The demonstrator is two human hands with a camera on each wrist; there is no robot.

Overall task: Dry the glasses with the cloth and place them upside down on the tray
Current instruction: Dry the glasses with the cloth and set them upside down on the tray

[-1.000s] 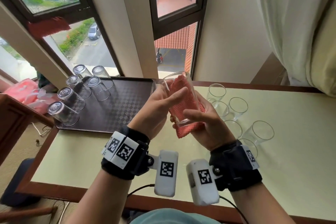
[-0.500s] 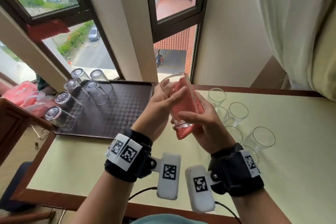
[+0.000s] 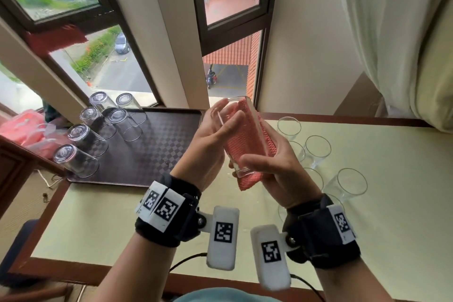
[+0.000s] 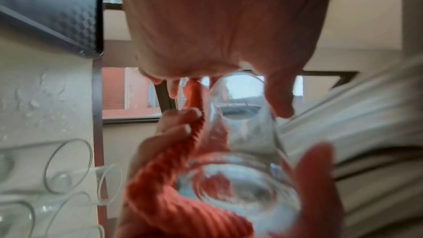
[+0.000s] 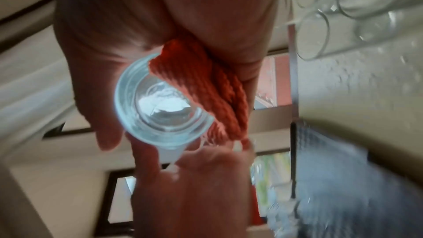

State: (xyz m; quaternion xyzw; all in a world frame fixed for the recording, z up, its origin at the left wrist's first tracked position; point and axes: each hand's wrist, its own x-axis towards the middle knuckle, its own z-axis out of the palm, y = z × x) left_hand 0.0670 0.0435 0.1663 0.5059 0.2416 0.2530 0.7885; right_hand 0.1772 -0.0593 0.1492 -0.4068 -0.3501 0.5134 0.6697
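The glass (image 3: pixel 241 137) is held in the air above the bench (image 3: pixel 392 203), tilted, mouth up and away from the person, between the tray (image 3: pixel 152 154) and the 6 or so undried glasses (image 3: pixel 316 149). The left hand (image 3: pixel 210 147) curls round its upper wall near the rim. The right hand (image 3: pixel 274 167) cups the cloth (image 3: pixel 255 144) against the far side and pinches the base with its thumb.

The main risk, as I judge it, is a slip: the glass is likely wet, and bare fingers hold it near the rim. Water drops lie on the bench in the wrist views. A fall would land among the upright glasses just beside the right wrist. The cloth lies only on the outside, so the inside may stay damp. On the tray 6 glasses (image 3: pixel 117 120) stand upside down at its left; a careless placing could knock them.
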